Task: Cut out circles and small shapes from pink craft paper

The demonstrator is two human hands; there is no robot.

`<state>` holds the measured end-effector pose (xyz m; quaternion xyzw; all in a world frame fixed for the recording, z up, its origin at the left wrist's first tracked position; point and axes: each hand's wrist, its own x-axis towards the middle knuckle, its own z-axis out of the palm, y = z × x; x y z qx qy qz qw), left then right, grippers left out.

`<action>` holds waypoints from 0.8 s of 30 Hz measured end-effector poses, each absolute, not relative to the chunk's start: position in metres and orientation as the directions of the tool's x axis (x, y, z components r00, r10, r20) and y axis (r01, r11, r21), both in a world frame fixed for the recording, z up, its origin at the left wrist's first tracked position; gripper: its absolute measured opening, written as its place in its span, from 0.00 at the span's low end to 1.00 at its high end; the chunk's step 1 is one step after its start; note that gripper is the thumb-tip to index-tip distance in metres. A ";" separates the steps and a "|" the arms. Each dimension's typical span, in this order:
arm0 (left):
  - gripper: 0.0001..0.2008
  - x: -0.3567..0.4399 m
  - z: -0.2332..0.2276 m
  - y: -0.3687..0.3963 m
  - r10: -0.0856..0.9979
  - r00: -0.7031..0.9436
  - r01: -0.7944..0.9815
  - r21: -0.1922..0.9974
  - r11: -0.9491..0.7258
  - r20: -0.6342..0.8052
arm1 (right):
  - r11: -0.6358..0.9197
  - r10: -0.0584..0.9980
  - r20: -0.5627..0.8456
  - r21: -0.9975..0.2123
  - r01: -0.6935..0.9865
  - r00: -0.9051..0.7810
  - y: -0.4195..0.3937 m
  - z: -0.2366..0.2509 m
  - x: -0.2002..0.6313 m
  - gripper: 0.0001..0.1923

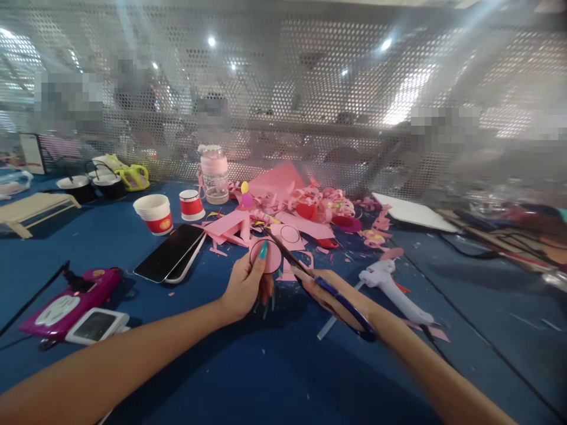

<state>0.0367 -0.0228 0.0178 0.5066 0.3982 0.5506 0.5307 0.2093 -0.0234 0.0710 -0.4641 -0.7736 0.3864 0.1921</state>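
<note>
My left hand [248, 283] pinches a piece of pink paper [271, 260] marked with a dark drawn circle, the thumb lying on top of it. In my right hand [325, 289] are scissors [343, 304] with dark blue handles, their blades reaching up and left to the right edge of that paper. Whether the blades are cutting into it I cannot tell. Just beyond, another pink sheet [290, 235] with a drawn circle lies on the table. Pink paper scraps [319, 206] are heaped behind both hands.
A white glue gun [396, 289] lies to the right on the blue table [248, 378]. Left are phones [170, 254], paper cups [153, 213] and a magenta device [73, 304]. A pink-lidded bottle [215, 174] stands by the perforated metal screen [283, 88]. A white board [414, 212] lies back right.
</note>
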 end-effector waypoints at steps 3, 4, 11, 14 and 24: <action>0.23 0.036 0.018 -0.022 0.986 0.084 -0.167 0.978 -0.128 0.143 | 0.284 0.858 -0.064 -0.768 0.574 -0.510 -0.021 0.069 0.211 0.22; 0.23 0.036 0.018 -0.022 0.986 0.084 -0.160 0.978 -0.132 0.147 | 0.288 0.854 -0.068 -0.765 0.577 -0.516 -0.021 0.068 0.211 0.22; 0.23 0.036 0.019 -0.022 0.983 0.088 -0.142 0.978 -0.150 0.164 | 0.304 0.847 -0.059 -0.762 0.572 -0.528 -0.019 0.065 0.212 0.21; 0.23 0.036 0.018 -0.021 0.982 0.087 -0.144 0.977 -0.154 0.168 | 0.301 0.851 -0.046 -0.773 0.558 -0.523 -0.020 0.066 0.212 0.20; 0.21 0.033 0.017 -0.017 0.978 0.084 -0.140 0.974 -0.178 0.191 | 0.285 0.861 -0.045 -0.782 0.554 -0.507 -0.020 0.065 0.211 0.19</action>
